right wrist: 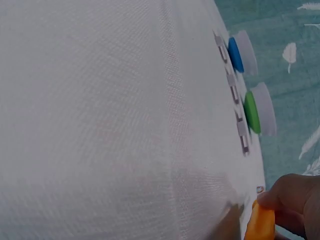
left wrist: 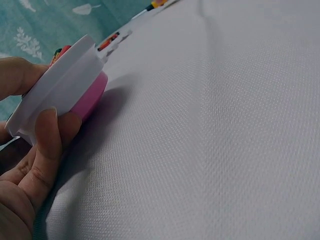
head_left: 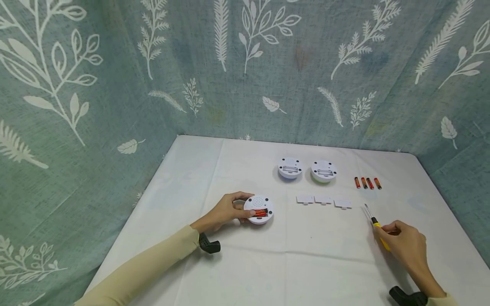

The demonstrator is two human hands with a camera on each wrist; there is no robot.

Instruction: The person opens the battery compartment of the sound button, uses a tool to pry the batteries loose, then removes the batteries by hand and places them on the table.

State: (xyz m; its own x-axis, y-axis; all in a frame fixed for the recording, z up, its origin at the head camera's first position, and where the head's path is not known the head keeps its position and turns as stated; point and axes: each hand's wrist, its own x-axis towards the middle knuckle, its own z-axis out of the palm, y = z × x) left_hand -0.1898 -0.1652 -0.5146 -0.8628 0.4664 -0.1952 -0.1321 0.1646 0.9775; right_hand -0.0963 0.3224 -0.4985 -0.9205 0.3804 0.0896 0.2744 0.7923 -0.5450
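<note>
In the head view my left hand [head_left: 225, 209] grips a round white battery-powered device [head_left: 258, 201] by its left side, thumb across the top and fingers underneath. Red batteries [head_left: 262, 212] lie in its uncovered compartment, partly hidden by the thumb. From the left wrist the device [left wrist: 65, 80] looks tilted, with a pink underside. On the right, my right hand [head_left: 408, 244] pinches a screwdriver [head_left: 374, 221] by its yellow handle, its metal shaft pointing away toward the back left. The right wrist view shows the orange-yellow handle [right wrist: 261, 222] between thumb and fingers.
Two similar devices, one blue-based [head_left: 289, 163] and one green-based [head_left: 323, 167], stand farther back with uncovered compartments. Three white covers [head_left: 323, 199] lie in a row before them. Several red batteries [head_left: 369, 183] lie at the back right. A patterned curtain [head_left: 245, 93] borders the table.
</note>
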